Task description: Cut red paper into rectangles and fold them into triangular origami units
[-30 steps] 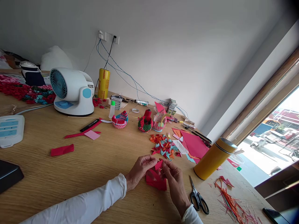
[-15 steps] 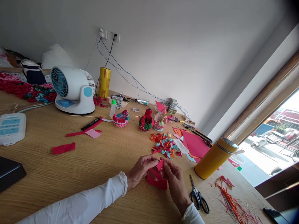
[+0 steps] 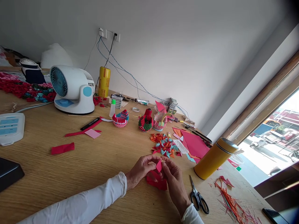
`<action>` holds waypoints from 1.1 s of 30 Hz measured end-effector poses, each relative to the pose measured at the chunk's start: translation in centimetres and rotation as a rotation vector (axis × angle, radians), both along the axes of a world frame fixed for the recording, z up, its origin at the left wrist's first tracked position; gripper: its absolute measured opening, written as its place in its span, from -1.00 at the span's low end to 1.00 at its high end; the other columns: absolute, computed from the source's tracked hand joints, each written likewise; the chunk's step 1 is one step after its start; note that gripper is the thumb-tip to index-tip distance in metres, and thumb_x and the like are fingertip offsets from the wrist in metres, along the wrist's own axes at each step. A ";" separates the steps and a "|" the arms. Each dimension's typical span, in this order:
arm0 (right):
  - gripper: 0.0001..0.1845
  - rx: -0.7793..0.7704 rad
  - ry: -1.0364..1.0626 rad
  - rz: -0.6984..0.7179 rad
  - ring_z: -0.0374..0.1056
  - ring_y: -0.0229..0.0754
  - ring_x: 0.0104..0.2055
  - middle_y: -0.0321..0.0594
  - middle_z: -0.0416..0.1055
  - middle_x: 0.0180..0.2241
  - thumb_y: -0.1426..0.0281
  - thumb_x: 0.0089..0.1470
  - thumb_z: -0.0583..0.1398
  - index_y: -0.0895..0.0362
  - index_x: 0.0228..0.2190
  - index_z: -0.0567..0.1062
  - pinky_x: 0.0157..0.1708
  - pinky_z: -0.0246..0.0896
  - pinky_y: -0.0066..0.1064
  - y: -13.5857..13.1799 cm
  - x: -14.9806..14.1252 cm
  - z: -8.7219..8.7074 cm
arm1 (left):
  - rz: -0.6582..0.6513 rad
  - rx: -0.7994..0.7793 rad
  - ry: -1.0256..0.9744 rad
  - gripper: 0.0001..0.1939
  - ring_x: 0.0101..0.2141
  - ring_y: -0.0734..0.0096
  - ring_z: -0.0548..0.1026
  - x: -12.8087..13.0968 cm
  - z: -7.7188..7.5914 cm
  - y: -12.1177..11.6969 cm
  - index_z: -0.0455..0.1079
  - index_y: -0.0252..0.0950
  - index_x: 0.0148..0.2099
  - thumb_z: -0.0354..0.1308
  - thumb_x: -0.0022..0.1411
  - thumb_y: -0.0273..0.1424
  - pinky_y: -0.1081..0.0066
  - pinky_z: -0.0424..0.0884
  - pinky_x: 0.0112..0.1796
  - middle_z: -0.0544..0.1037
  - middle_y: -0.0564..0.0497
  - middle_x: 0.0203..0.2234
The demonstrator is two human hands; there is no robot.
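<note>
A small folded piece of pink-red paper (image 3: 159,166) is pinched between the fingertips of my left hand (image 3: 145,168) and my right hand (image 3: 173,174). Both hands are closed on it, a little above the table. Below them, partly hidden by the fingers, red paper (image 3: 157,182) lies on the wood. Just beyond my hands is a pile of folded paper triangles (image 3: 164,144) in orange, light blue and red. Black-handled scissors (image 3: 197,196) rest close to my right wrist, blades pointing away.
A yellow flask (image 3: 213,160) stands right of my hands, near paper strips (image 3: 231,199). Large red sheets (image 3: 195,143) lie behind it. Folded-paper models (image 3: 146,121) stand further back. To the left are a white fan (image 3: 74,90), a black cutter knife (image 3: 90,123) and a red strip (image 3: 62,148).
The small paper has turned between my fingertips and now shows a narrower, diamond-like shape. My left thumb has drawn back slightly from it. The things on the table have stayed put.
</note>
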State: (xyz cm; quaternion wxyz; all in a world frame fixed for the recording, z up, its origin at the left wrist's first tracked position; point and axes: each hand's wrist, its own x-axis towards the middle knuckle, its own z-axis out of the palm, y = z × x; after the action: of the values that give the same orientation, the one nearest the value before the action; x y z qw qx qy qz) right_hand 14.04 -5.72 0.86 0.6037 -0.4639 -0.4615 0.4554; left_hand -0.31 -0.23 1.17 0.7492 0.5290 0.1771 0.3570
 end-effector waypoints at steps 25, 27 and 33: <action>-0.80 0.499 -0.766 -0.265 0.45 -0.13 -0.23 -0.15 0.50 -0.27 0.49 0.13 0.15 0.04 -0.32 0.58 -0.26 0.36 -0.36 -0.6 0.5 0.2 | 0.138 -0.067 0.029 -0.63 -0.71 0.60 0.30 0.1 0.0 -0.4 0.34 -0.36 -0.34 0.16 0.13 -0.10 0.61 0.06 -0.74 0.38 0.11 -0.65; -0.76 0.524 -0.838 -0.254 0.45 -0.12 -0.18 -0.14 0.50 -0.23 0.52 0.14 0.14 0.02 -0.29 0.58 -0.20 0.36 -0.35 -0.6 0.7 0.0 | 0.133 -0.111 -0.018 -0.65 -0.67 0.54 0.36 0.1 0.1 -0.5 0.30 -0.33 -0.38 0.19 0.10 -0.12 0.60 0.11 -0.73 0.35 0.13 -0.66; -0.70 0.527 -0.948 -0.219 0.44 -0.12 -0.15 -0.12 0.48 -0.18 0.53 0.17 0.11 0.00 -0.20 0.59 -0.16 0.36 -0.35 -0.4 1.1 -0.4 | 0.158 -0.043 0.078 -0.57 -0.71 0.56 0.35 0.3 -0.3 0.2 0.38 -0.40 -0.39 0.24 0.09 -0.06 0.60 0.15 -0.71 0.42 0.06 -0.70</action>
State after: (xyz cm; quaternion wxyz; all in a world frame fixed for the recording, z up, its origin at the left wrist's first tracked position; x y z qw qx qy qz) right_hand 15.15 -6.14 0.42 0.4692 -0.4966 -0.7302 0.0003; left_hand -0.05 0.01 0.84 0.7223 0.5108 0.2548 0.3904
